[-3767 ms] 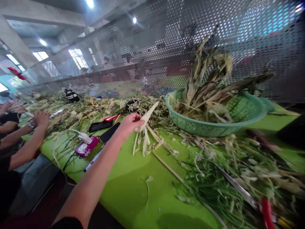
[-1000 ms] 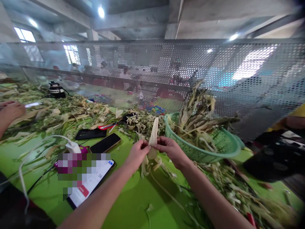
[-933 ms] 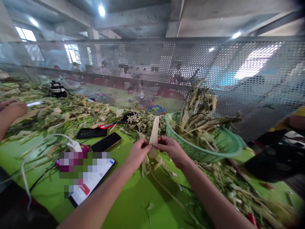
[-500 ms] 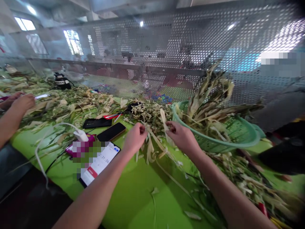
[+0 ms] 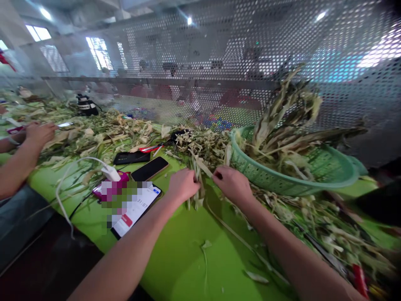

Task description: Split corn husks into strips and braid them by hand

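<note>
My left hand [image 5: 184, 184] is closed round a bunch of pale peeled husk strips [image 5: 197, 193] that hang down to the green table [image 5: 175, 259]. My right hand [image 5: 231, 184] pinches one pale strip [image 5: 203, 166] that runs up and left from its fingers toward the left hand. Both hands sit close together just in front of a teal plastic basket [image 5: 300, 184] heaped with dry husks and stalks [image 5: 288, 125].
Three phones [image 5: 149, 168] and a white charger cable [image 5: 78, 163] lie left of my hands. Husk scraps [image 5: 103, 136] pile along the perforated metal screen [image 5: 219, 62]. Another person's hand [image 5: 39, 133] works at far left. Red-handled scissors [image 5: 357, 276] lie among the green trimmings at right.
The upright pale stalk I held a second ago has been pulled apart into strips. Both hands have dropped lower toward the table, and the view has tilted down.
</note>
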